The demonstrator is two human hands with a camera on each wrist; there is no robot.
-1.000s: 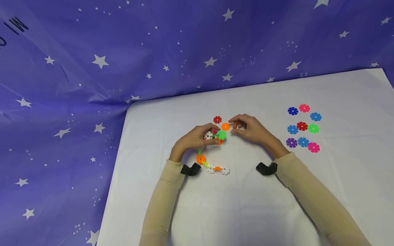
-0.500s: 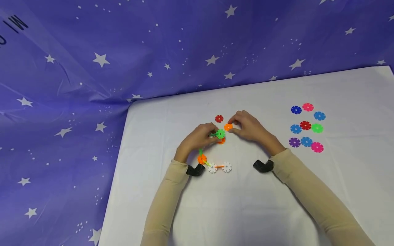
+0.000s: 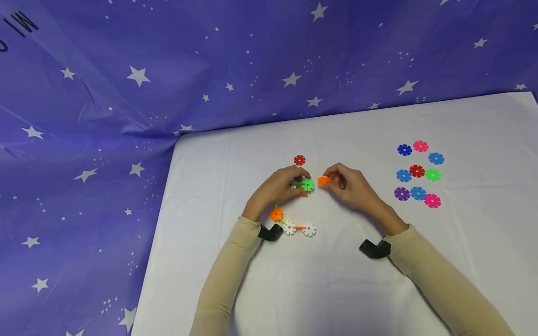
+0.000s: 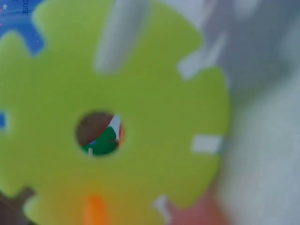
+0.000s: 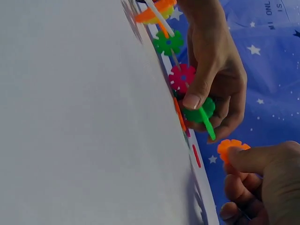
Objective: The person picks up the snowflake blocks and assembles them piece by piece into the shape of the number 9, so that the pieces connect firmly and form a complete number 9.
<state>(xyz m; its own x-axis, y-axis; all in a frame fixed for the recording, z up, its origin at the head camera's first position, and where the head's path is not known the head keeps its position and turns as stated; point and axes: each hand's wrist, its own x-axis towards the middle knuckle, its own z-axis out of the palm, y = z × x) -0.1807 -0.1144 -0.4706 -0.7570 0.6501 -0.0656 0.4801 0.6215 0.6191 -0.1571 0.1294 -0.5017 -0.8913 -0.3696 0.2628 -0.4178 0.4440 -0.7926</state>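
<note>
My left hand (image 3: pixel 277 185) pinches a linked chain of slotted plastic snowflake discs. A light green disc (image 3: pixel 308 185) stands at the chain's end beyond the fingertips, slotted into a dark green disc (image 5: pixel 199 111) under the thumb. Behind it in the right wrist view come a pink disc (image 5: pixel 182 78) and another green disc (image 5: pixel 168 42). The chain runs on past the wrist to an orange disc (image 3: pixel 276 214) and a white disc (image 3: pixel 309 229). Between right thumb and fingers, my right hand (image 3: pixel 353 189) holds a loose orange disc (image 3: pixel 324 181), a small gap from the light green one. A blurred yellow-green disc (image 4: pixel 154 108) fills much of the left wrist view.
A loose red disc (image 3: pixel 300 160) lies just beyond the left hand. At the right, several discs, among them a purple disc (image 3: pixel 401 194), lie in rough rows on the white tablecloth (image 3: pixel 336 289). A blue starry curtain (image 3: pixel 235 60) hangs behind the table.
The right hand has taken hold of the orange disc from the tablecloth and drawn it toward the person and slightly right. The left hand, with the chain, has shifted slightly right.
</note>
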